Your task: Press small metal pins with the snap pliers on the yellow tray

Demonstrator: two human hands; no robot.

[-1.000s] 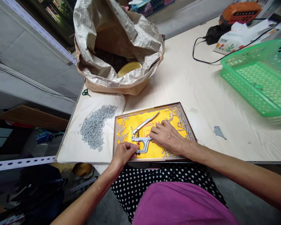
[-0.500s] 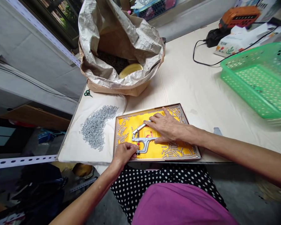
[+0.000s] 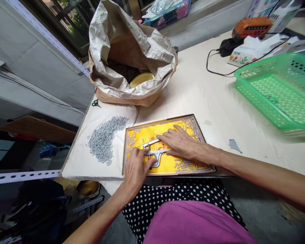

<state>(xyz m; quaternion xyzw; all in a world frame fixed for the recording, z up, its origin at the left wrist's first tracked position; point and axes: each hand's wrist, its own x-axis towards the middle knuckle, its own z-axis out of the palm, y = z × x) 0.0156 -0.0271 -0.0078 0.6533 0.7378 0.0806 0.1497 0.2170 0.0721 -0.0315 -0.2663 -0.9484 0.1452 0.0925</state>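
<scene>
A shallow wooden tray with a yellow lining sits at the table's near edge, with small silver metal pieces scattered round its sides. A silver hand press tool lies in the tray. My right hand lies over the tool's handles, fingers wrapped on them. My left hand reaches to the tool's jaw end, fingers pinched together; anything in them is too small to name. A heap of the same silver pieces lies on a white cloth left of the tray.
A large open paper sack holding dark material and a yellow bowl stands behind the tray. Small green scissors lie beside it. A green plastic basket sits at the right. Black cable, an orange device and a tissue box are farther back.
My right hand slid left from the tray's middle onto the tool's handles and pressed them down. My left hand moved up from the tray's near edge to the tool's jaw.
</scene>
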